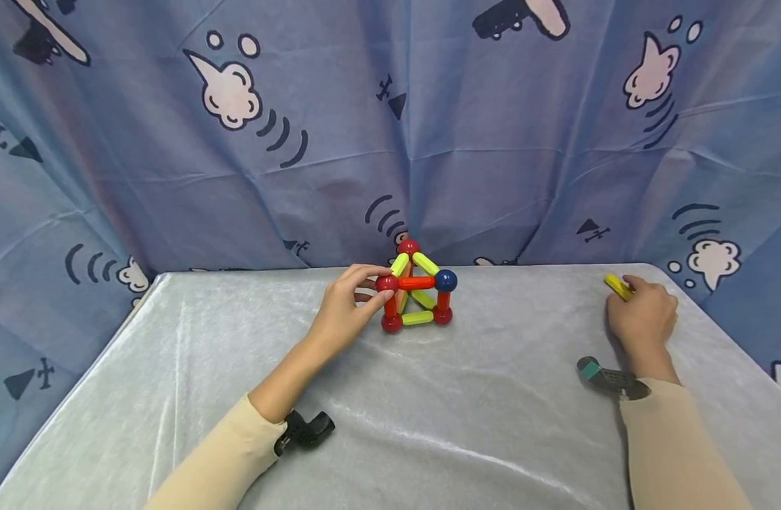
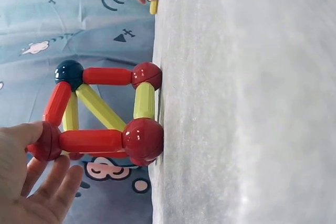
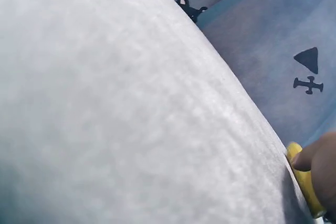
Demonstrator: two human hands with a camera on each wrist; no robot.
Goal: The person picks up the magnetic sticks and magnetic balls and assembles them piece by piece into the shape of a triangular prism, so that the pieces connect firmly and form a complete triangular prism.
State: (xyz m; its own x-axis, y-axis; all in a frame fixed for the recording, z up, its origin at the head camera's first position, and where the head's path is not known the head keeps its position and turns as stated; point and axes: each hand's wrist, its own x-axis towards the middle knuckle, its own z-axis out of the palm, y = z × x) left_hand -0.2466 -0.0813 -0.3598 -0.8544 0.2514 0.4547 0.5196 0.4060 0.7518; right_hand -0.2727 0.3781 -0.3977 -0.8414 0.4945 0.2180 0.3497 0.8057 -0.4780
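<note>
A frame of magnetic sticks and balls [image 1: 417, 282] stands at the table's back middle, with red and yellow-green sticks joining red balls and one dark blue ball [image 1: 445, 280]. My left hand [image 1: 344, 306] pinches the red ball [image 2: 50, 141] at its upper near-left corner between thumb and fingers. From the left wrist view, a red stick [image 2: 92, 141] runs from that ball down to a lower red ball [image 2: 143, 139]. Far to the right, my right hand [image 1: 645, 319] grips a yellow stick [image 1: 618, 287] low over the table, its fingers partly covering it in the right wrist view.
A pale cloth covers the table [image 1: 492, 397]. Behind it hangs a blue patterned curtain [image 1: 339, 127], close to the table's back edge. Dark wrist cameras stick out from both sleeves, the left one [image 1: 307, 431] and the right one [image 1: 610, 379].
</note>
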